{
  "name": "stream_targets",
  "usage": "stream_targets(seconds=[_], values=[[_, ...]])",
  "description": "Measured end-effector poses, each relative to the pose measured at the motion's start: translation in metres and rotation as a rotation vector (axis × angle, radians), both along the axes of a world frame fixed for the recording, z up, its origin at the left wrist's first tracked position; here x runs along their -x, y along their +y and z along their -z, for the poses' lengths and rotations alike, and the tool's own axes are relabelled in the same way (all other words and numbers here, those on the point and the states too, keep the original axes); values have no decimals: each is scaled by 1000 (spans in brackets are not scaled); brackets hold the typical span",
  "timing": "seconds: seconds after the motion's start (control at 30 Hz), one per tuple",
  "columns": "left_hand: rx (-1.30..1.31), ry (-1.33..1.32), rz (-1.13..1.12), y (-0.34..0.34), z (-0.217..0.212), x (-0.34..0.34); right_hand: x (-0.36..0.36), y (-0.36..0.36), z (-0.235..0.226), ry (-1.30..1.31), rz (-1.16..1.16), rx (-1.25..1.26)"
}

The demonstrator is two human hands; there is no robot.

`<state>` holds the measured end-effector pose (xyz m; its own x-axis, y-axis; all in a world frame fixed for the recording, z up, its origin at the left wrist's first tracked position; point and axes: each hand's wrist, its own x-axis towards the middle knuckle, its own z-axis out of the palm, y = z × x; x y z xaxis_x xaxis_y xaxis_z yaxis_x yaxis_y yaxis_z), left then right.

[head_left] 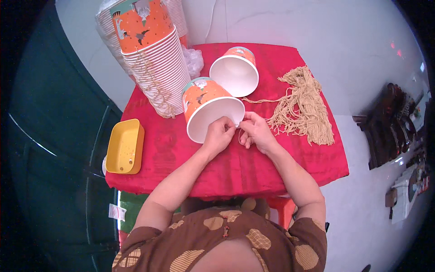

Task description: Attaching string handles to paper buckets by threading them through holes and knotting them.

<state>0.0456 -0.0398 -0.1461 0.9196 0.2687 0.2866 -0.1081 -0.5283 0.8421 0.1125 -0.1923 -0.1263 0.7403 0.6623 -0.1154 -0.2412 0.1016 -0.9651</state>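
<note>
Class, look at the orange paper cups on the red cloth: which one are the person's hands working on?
The nearer loose cup, lying on its side: both hands pinch at its rim. The other loose cup lies untouched behind it.

Single head-worn fisheye view looks steeply down from close above the seated person onto the red-covered table [290,167], its near edge by the chest, far edge toward the top, straight lines bending at the rim.

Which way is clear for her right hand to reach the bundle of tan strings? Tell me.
Probably yes, straight to its right. The right hand sits at the rim of the orange paper cup, and the bundle of tan strings lies just beside it on the red tablecloth, with nothing between them.
</note>
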Motion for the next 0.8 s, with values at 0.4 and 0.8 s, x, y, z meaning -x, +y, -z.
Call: stream_targets(seconds=[0.4, 0.8], values=[[104, 6, 10, 8, 4, -3, -5, 2, 28, -814, 236, 376], [353, 160, 49, 9, -11, 1, 4, 9, 24, -1220, 229, 351]])
